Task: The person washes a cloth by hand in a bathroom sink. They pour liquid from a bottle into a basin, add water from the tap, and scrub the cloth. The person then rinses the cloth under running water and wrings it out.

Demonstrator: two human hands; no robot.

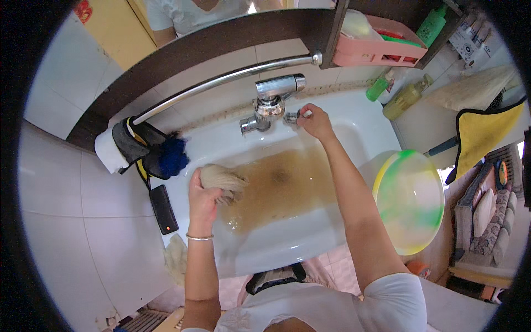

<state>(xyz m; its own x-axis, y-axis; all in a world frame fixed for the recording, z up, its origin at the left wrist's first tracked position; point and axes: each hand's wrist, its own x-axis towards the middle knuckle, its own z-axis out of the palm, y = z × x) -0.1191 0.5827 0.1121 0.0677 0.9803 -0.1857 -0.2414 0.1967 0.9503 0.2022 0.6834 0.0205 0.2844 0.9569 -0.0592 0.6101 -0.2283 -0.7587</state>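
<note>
My left hand (204, 199) grips a bunched, wet beige cloth (224, 178) at the left side of the white sink (269, 253). Murky brown water (265, 186) lies in the basin, with a dark spot showing through near its middle. Behind the basin stands a chrome faucet (269, 106). Just right of it, my right hand (316, 120) pinches a small shiny chrome fitting (291, 118); the fingers partly hide it, so its exact kind is unclear.
A black phone (163, 209) rests on the left rim, near a dark blue mesh scrubber (173, 157) and cloths on a chrome rail (224, 81). At right are a yellow-green plastic basin (408, 203), a green bottle (378, 87) and a yellow cloth (485, 139). A pink basket (377, 50) sits above.
</note>
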